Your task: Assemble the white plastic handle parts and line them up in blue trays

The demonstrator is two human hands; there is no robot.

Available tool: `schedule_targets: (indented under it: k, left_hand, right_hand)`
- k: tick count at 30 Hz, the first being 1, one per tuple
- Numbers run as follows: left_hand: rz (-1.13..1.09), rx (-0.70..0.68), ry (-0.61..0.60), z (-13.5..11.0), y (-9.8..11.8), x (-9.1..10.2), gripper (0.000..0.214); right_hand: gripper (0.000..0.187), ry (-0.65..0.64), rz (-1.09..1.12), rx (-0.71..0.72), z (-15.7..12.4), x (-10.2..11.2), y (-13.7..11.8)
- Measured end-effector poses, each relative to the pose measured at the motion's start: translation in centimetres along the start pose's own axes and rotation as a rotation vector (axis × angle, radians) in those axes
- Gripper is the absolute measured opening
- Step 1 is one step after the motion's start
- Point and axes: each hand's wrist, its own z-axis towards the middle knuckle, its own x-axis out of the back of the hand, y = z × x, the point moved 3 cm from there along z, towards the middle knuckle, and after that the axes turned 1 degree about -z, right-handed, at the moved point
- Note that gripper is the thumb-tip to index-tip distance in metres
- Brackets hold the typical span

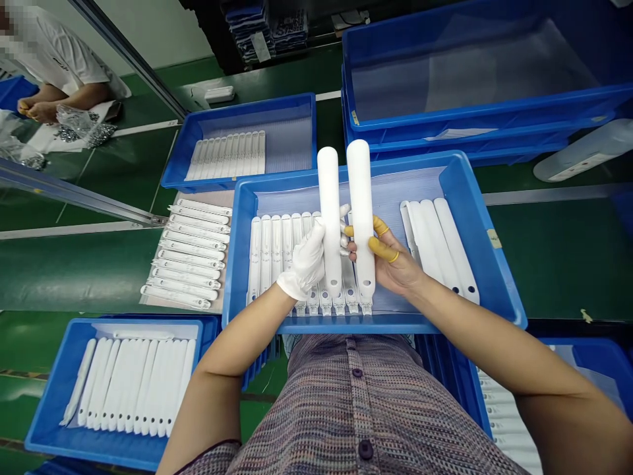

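Observation:
My left hand (305,260), in a white glove, grips a long white plastic shell (329,191) with a rounded top and a small hole near its lower end. My right hand (393,260), with yellow finger cots on some fingers, grips a second white plastic shell (360,191) of the same kind. Both are held upright, side by side and slightly apart, above a blue tray (380,324). Below them in the tray lies a row of slim white parts (277,247), partly hidden by my hands. Several larger white shells (438,247) rest at the tray's right side.
Slim white parts (190,254) lie on a board at left. Another blue tray (291,142) stands behind, and stacked blue trays (469,119) at back right. A tray of white shells (113,452) is lower left. A plastic bottle (583,152) lies right. A person (64,66) works far left.

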Motion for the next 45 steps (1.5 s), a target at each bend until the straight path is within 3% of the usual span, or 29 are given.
schedule_targets:
  k: [4, 10, 18, 23, 28, 31, 33, 35, 38, 41, 45]
  left_hand:
    - [0.027, 0.028, 0.041, -0.2, 0.2, -0.3, 0.045]
    - [-0.041, 0.072, 0.167, 0.3, 0.2, 0.0, 0.027]
    - [0.004, 0.041, 0.235, 0.4, 0.1, 0.1, 0.022]
    - [0.13, -0.004, 0.09, -0.3, 0.4, -0.5, 0.05]
    - [0.282, -0.002, -0.046, -0.5, 0.3, -0.4, 0.073]
    - [0.353, -0.039, -0.107, -0.3, 0.4, -0.3, 0.071]
    - [0.422, -0.117, -0.071, -0.2, 0.8, -0.1, 0.061]
    - [0.543, -0.151, 0.015, -0.1, 1.1, 0.3, 0.053]
    - [0.758, -0.025, 0.099, 0.5, 0.8, 0.7, 0.055]
    - [0.837, 0.057, 0.061, 1.7, -0.8, 0.7, 0.074]
    - [0.894, 0.164, 0.039, 3.4, -4.2, 0.6, 0.105]
  right_hand:
    - [0.062, 0.017, 0.058, -0.027, 0.1, 0.0, 0.0]
    - [0.035, 0.046, 0.274, -0.096, 0.9, 0.1, 0.0]
    - [0.05, 0.063, 0.228, -0.082, 1.0, 0.4, 0.4]
    - [0.052, 0.031, -0.016, 0.037, 0.5, 0.4, 0.6]
    - [0.036, 0.099, -0.485, 0.367, -0.2, 0.6, 0.7]
    - [0.031, 0.14, -0.701, 0.493, -0.6, 0.6, 0.6]
    - [0.033, 0.141, -0.795, 0.506, -0.8, 0.7, 0.0]
    - [0.042, 0.129, -0.92, 0.469, -1.0, 1.2, -1.1]
    - [0.064, 0.113, -1.19, 0.258, -1.0, 3.0, -2.9]
    - [0.071, 0.075, -1.362, -0.021, -0.6, 5.6, -3.7]
    - [0.071, 0.023, -1.438, -0.233, -0.2, 7.6, -2.7]
